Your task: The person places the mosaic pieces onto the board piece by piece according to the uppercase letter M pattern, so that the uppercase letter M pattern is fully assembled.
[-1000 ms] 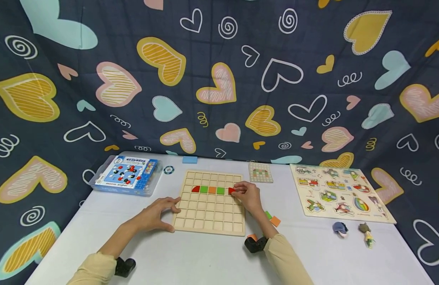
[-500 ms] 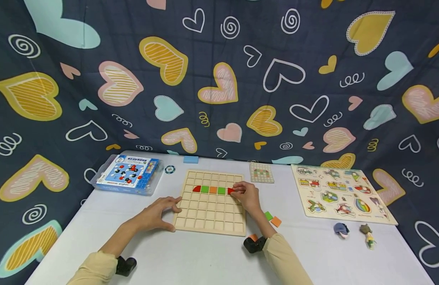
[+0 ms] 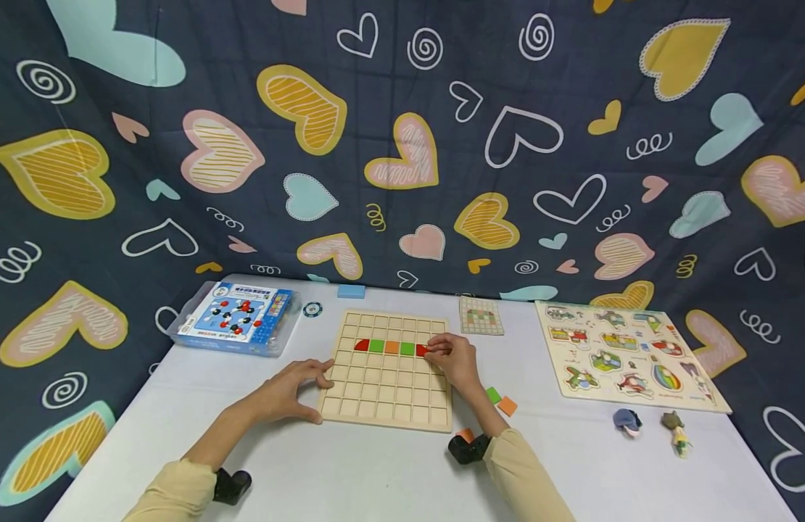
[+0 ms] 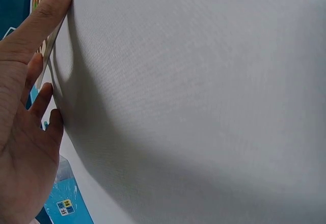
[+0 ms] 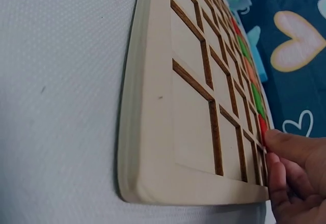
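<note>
A wooden grid board [image 3: 386, 397] lies on the table. Across one of its rows run a red rounded tile [image 3: 362, 346], a green tile [image 3: 376, 346], an orange tile [image 3: 392, 347], a second green tile [image 3: 407, 349] and another red tile [image 3: 420, 350]. My right hand [image 3: 456, 359] has thumb and fingertips on that last red tile, partly covering it; in the right wrist view the thumb [image 5: 285, 141] is right at its edge. My left hand [image 3: 290, 392] rests along the board's left edge, fingers spread, thumb near the front corner.
Right of the board lie a loose green tile [image 3: 492, 395], an orange tile [image 3: 508, 406] and another orange tile [image 3: 465, 435] by the right wrist. A pattern card [image 3: 481, 316], a picture puzzle [image 3: 572, 355], two small figures [image 3: 675, 433], a boxed set [image 3: 236, 319] and a blue block [image 3: 351, 291] surround it.
The view has shifted slightly. Both hands keep their places, with the right fingertips still at the red tile; no tile has visibly changed cell.
</note>
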The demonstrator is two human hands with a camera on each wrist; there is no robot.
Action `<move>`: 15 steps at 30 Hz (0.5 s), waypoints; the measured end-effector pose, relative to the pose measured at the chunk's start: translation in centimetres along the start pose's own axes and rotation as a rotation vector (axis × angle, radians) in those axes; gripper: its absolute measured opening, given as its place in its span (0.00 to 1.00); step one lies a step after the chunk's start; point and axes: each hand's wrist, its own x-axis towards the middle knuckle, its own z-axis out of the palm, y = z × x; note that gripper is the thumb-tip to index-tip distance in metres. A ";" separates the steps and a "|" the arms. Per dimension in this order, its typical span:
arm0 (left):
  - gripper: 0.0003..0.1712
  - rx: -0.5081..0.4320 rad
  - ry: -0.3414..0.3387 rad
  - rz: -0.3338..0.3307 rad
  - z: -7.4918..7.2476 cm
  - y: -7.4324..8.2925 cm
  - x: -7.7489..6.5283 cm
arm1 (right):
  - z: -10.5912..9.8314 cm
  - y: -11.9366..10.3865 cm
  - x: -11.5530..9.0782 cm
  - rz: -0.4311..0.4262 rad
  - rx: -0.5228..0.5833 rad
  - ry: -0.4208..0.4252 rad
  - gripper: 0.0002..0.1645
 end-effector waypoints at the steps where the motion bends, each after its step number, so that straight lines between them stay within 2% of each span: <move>1: 0.23 0.001 0.000 0.002 0.0 0.0 0.0 | 0.0 0.0 0.0 0.000 0.002 -0.006 0.10; 8: 0.23 -0.006 -0.005 0.014 0.1 -0.2 0.1 | -0.6 -0.2 -0.2 0.026 0.028 -0.037 0.11; 15: 0.24 0.002 0.003 0.027 0.1 -0.3 0.1 | -2.7 -0.3 -0.8 0.093 0.057 -0.037 0.12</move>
